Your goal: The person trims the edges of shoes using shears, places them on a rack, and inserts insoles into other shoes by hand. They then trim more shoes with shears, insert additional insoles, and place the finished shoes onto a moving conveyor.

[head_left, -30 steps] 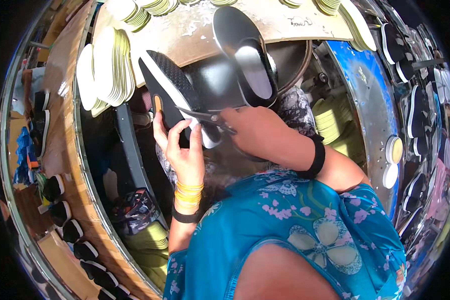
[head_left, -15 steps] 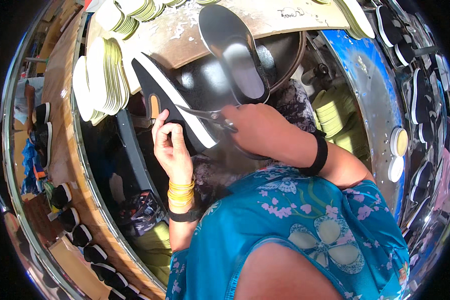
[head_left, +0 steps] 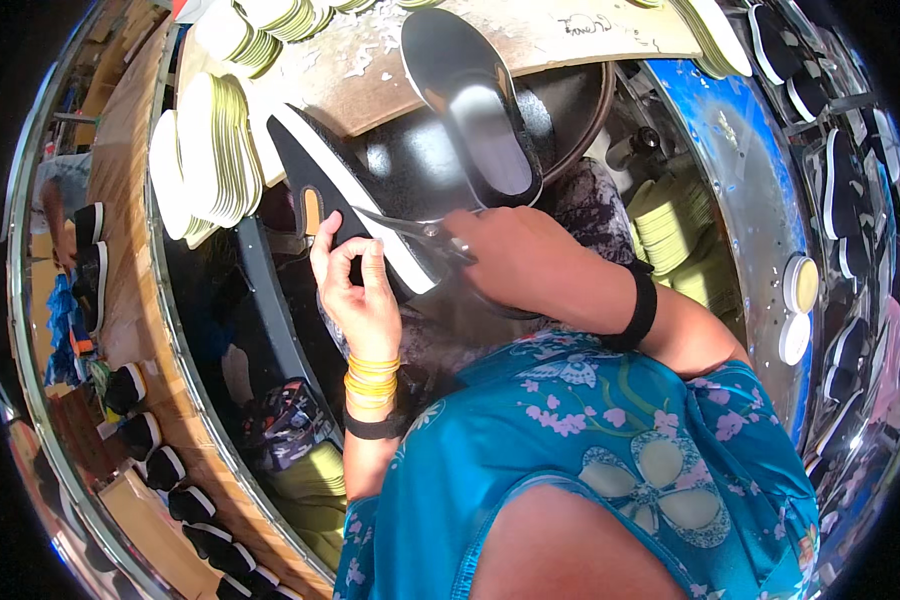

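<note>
A black shoe [head_left: 296,172] with a white sole edge and a tan oval patch leans at a slant, toe end up against the table. In front of it is my left hand [head_left: 358,295], thumb and a finger closed in a pinch; whatever they hold is too small to make out. Another fingertip lies at the tan patch. My right hand [head_left: 505,250] grips metal scissors [head_left: 395,222], whose blades cross the white sole edge and point toward my left fingers. Beyond my right hand, a second black shoe [head_left: 460,85] rests against the table edge, its opening partly in glare.
White-topped, yellow-green insoles [head_left: 225,150] are stacked on the wooden table [head_left: 610,35], among white scraps. A dark round basin [head_left: 400,150] sits below its edge. At right is a blue-edged metal surface [head_left: 740,160] with a round tin [head_left: 800,285]. Black shoes [head_left: 190,505] line the left side.
My left wrist has shifted slightly right, and the thumb and pinching finger stand a little higher. The shoe has barely moved. My right hand and the scissors are almost where they were.
</note>
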Motion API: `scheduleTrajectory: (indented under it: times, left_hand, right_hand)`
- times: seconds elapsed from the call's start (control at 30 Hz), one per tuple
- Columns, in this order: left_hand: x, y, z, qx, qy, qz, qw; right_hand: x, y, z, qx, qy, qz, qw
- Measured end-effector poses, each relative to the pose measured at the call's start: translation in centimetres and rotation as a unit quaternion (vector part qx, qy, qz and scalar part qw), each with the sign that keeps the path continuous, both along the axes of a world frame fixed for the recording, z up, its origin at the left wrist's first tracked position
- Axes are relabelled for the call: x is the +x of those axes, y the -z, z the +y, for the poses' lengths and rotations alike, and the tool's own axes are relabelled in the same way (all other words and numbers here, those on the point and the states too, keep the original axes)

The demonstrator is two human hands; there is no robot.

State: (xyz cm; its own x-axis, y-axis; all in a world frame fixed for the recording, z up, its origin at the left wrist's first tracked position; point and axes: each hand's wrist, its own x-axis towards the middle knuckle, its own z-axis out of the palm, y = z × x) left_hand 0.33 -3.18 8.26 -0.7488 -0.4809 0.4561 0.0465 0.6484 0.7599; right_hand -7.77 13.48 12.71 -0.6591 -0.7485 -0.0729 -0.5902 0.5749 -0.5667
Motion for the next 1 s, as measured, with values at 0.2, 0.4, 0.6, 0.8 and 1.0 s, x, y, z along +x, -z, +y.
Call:
scheduleTrajectory:
  times: [0.2,0.4,0.6,0.8,1.0]
  left_hand:
    - [-0.1,1.1,-0.9,0.094,0.033,0.027,0.995]
    - [0.1,1.5,-1.3,0.121,0.04,0.036,0.991]
    - [0.1,1.2,-1.1,0.095,0.043,0.039,0.994]
    - [0.0,0.6,-0.7,0.078,0.051,0.042,0.995]
    - [-0.3,0.6,-0.6,0.079,0.047,0.044,0.995]
  right_hand:
    - [0.2,0.2,0.4,-0.044,-0.001,0.019,0.999]
    - [0.7,-0.8,1.3,-0.043,-0.008,0.029,0.999]
    - [1.8,-0.7,3.6,0.015,-0.006,0.135,0.991]
    - [1.7,-1.5,4.0,0.047,-0.031,0.212,0.976]
    - [1.1,-1.8,4.0,0.063,-0.065,0.283,0.955]
